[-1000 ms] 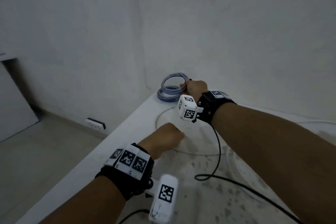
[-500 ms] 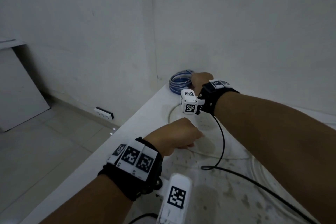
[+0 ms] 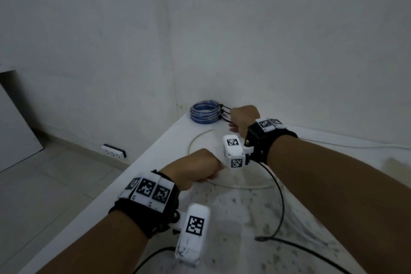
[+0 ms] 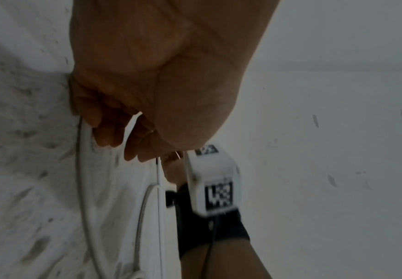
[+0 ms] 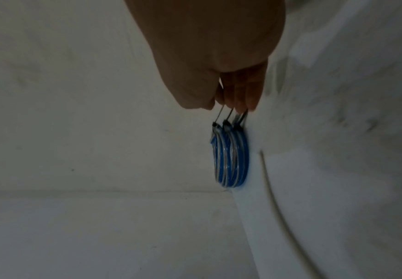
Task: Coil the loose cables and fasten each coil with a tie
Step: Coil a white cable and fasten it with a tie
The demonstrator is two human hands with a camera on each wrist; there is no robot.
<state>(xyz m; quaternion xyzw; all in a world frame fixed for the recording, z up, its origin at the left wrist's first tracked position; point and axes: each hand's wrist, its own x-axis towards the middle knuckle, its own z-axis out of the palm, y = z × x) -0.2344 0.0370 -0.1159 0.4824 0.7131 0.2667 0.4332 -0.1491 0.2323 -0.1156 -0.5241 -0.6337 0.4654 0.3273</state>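
1. While the head view shows both hands at work, the right hand point(image 3: 244, 118) is at the table's point(image 3: 155, 158) far corner, by the wall, its fingers pinching the black ties point(image 3: 225, 113) of the stacked blue coils point(image 3: 203, 111). The left hand point(image 3: 195, 170) is fisted near the left edge over the loose white cable point(image 3: 235, 186). The coils lie close to the corner; a sideways tug on the ties could drag them off.

2. As the left wrist view has it, the curled fingers point(image 4: 104, 130) close on the white cable point(image 4: 82, 169), which runs on in a slack loop across the table. If that grip slackens, the loop would likely spring open.

3. Though blurred, the right wrist view shows the fingertips point(image 5: 242, 98) gripping three tie tails point(image 5: 228, 114) above the coils point(image 5: 231, 158), which lie at the table's corner. Pulling unevenly may tilt the stack or slip a tail free.
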